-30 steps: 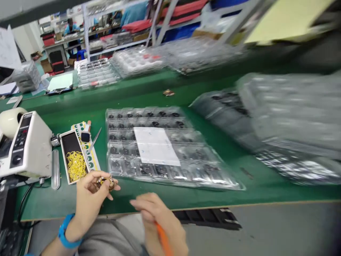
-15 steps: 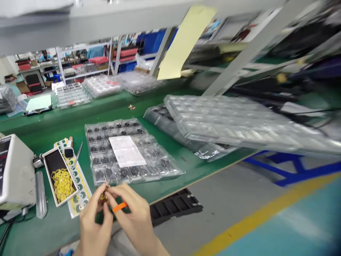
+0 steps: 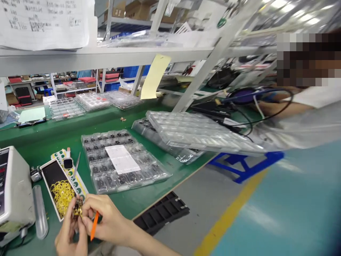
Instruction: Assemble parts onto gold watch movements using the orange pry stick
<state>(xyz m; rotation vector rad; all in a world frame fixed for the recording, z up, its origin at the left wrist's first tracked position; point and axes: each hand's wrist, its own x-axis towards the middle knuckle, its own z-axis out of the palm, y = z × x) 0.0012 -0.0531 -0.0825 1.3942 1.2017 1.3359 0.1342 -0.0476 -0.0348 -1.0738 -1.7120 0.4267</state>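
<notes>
My left hand (image 3: 69, 233) pinches a small gold-and-dark metal part (image 3: 77, 209) between thumb and fingers, low in the view. An orange stick-like tool (image 3: 95, 225) is held in my right hand (image 3: 108, 217), whose fingertips meet the part from the right. Its working end is hidden by the fingers. Just behind the hands stands a white-rimmed box (image 3: 45, 180) holding a tangle of thin yellow rings (image 3: 63, 195). Beside it lie a strip sheet with green-and-white shapes (image 3: 80, 185), a smartwatch (image 3: 68, 163) and thin pointed tweezers (image 3: 76, 165).
A clear tray of small dark parts (image 3: 101, 161) carries a paper sheet (image 3: 122, 159). Further right, stacked clear trays (image 3: 191, 131) overhang the bench edge. A white instrument box (image 3: 16, 192) stands left. Another person's sleeve (image 3: 298, 121) shows at right. A black tray (image 3: 162, 212) sits below the bench.
Both hands, with the metal part, have shifted left and down toward the box of yellow rings. The orange tool has tilted steeper. The camera has turned, bringing another person into view.
</notes>
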